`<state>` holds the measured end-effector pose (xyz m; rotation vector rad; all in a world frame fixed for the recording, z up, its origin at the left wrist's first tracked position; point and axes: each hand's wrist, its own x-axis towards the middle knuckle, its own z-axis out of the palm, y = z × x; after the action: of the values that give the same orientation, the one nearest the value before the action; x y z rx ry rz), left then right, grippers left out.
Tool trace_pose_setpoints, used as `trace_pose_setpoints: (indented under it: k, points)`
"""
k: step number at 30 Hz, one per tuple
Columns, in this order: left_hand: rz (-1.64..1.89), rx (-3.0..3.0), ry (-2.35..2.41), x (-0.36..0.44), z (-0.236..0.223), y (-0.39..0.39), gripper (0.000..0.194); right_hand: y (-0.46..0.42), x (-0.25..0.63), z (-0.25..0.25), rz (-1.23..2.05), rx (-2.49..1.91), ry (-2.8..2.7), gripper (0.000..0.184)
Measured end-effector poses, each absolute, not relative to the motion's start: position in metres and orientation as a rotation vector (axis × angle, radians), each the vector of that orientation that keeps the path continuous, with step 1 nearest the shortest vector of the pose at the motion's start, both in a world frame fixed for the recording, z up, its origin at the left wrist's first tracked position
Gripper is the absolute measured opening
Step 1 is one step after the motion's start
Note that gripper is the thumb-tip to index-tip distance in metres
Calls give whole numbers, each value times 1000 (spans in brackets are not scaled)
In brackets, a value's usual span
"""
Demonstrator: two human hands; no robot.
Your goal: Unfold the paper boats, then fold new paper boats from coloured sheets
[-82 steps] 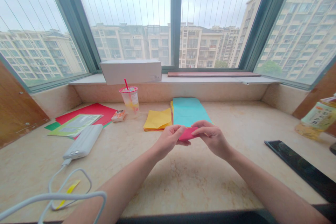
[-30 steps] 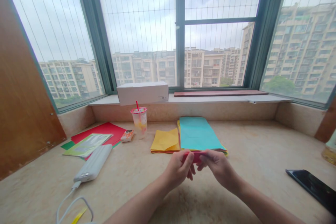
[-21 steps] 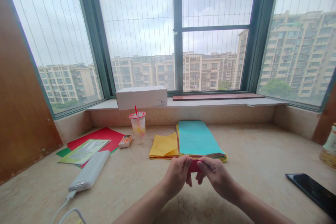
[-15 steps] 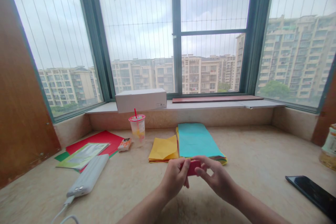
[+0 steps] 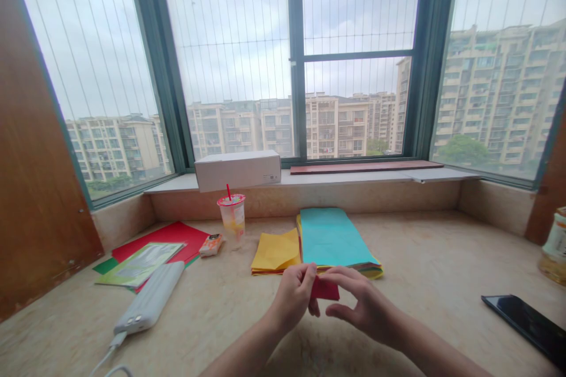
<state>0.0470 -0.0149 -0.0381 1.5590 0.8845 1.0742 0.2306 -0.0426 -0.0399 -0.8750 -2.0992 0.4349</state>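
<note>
Paper (image 5: 326, 289), small and red, is held just nearer than the blue stack (image 5: 333, 238), pinched by thumb and fingers of the left hand (image 5: 292, 296). The right hand (image 5: 365, 305) is spread about its right end; I can't tell whether fingertips touch. Should the left pinch slacken, it could slip or crease askew. Print on the far box (image 5: 239, 171) and right-edge bottle (image 5: 555, 247) is unreadable.

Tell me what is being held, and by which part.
A small red paper piece, its left end pinched in the left hand; whether the right hand touches it cannot be told.
</note>
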Motion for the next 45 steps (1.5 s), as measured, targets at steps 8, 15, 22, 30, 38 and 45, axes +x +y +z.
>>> trace_pose_setpoints:
  k: [8,15,22,30,38,45]
  points:
    - [1043,1555,780,45,-35,-21,48,-49,227,-30,519,-904,-2024,31]
    - [910,1458,654,43,-36,-21,48,-48,227,-26,786,-954,-1870,36]
    - [928,1473,692,44,-37,-19,47,-42,230,-30,1185,-775,-1732,39]
    - [995,1527,732,44,-37,-15,39,-35,233,-34,1003,-854,-1650,43]
    - [1144,1504,780,44,-41,-6,33,-32,233,-41,959,-919,-1562,38]
    - [1012,1592,915,46,-36,-18,38,-42,226,-48,876,-873,-1805,46]
